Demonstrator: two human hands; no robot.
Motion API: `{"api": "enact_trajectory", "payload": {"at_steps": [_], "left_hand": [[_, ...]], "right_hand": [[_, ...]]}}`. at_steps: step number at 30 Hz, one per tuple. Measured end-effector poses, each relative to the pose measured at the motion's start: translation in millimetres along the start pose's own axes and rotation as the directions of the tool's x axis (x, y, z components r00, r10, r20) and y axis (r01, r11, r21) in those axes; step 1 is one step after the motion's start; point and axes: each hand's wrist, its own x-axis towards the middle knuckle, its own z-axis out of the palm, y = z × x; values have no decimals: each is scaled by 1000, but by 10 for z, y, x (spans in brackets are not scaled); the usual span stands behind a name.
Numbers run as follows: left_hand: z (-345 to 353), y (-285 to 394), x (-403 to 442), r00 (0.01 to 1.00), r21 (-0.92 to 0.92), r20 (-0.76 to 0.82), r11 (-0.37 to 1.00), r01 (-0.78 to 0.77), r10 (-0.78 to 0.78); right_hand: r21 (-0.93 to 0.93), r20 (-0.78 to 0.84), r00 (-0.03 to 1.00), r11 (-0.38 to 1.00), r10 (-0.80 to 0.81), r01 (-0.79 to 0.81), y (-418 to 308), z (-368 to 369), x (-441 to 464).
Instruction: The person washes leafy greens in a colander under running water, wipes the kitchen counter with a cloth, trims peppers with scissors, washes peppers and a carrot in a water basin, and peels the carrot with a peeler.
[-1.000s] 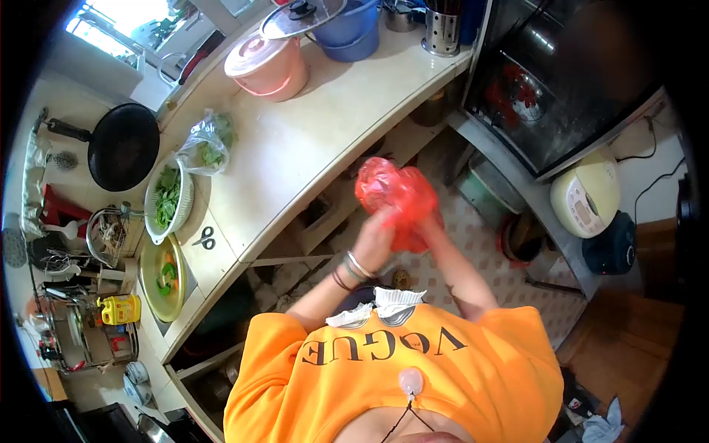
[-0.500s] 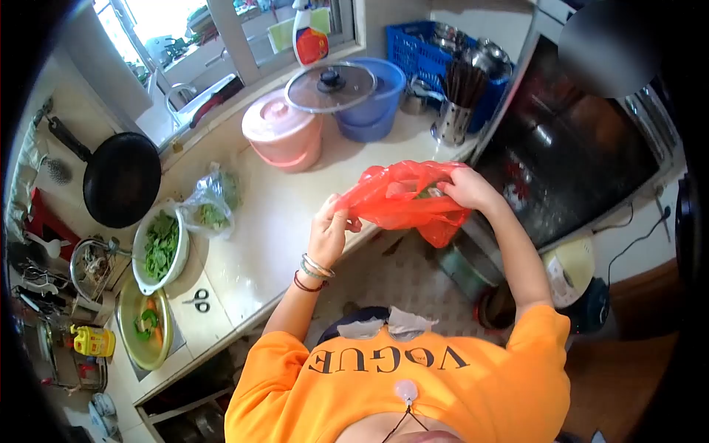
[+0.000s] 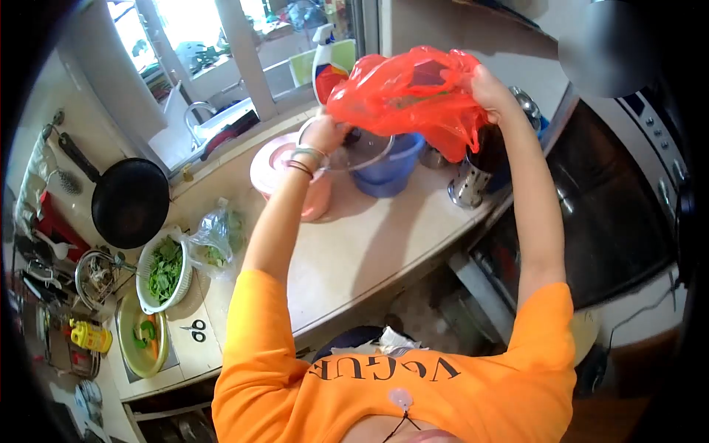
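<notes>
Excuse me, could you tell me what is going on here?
A person in an orange top is holding up a red plastic bag with both hands, the left hand at one end and the right hand at the other. The bag is raised above the countertop; what it holds is unclear. Off to the left, leafy greens sit in a white basket, with scissors lying nearby.
</notes>
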Motion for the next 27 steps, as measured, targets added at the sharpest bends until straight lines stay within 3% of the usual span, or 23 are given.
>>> {"api": "enact_trajectory", "payload": {"at_steps": [1,4,6,8,10,12,16,18,20,26,27], "left_hand": [[97,26,36,999,67,-31,998,16,-14],[203,80,77,1000,256,24,967,2,-9],[183,90,114,999,247,16,968,32,-37],[68,62,54,1000,243,-2,970,12,-11],[-121,-28,-12,998,262,-67,965,27,-10],[-296,-220,-81,995,266,-94,962,56,-32],[-574,-401,-283,993,369,-92,923,105,-76],[-589,-461,-378,989,357,-86,923,146,-124],[-574,-481,-445,991,418,-52,898,134,-124],[-577,-335,-424,984,477,1,865,157,-179],[-585,-343,-420,986,512,-5,846,147,-168]], "right_hand": [[147,3,1000,989,22,-22,-10,-10,155],[106,-4,988,982,-157,157,92,34,522],[168,-13,988,974,-153,153,161,97,722],[292,21,1000,956,-20,13,247,156,814],[318,76,997,948,-2,-22,560,202,1055],[468,176,974,858,144,-211,820,306,1185],[479,167,948,818,272,-319,1205,469,1401],[511,242,926,773,289,-375,1281,398,1553],[766,263,957,578,119,-282,1319,300,1655],[778,198,980,609,-5,-154,1427,107,1639],[774,229,969,620,-91,-125,1424,98,1547]]}}
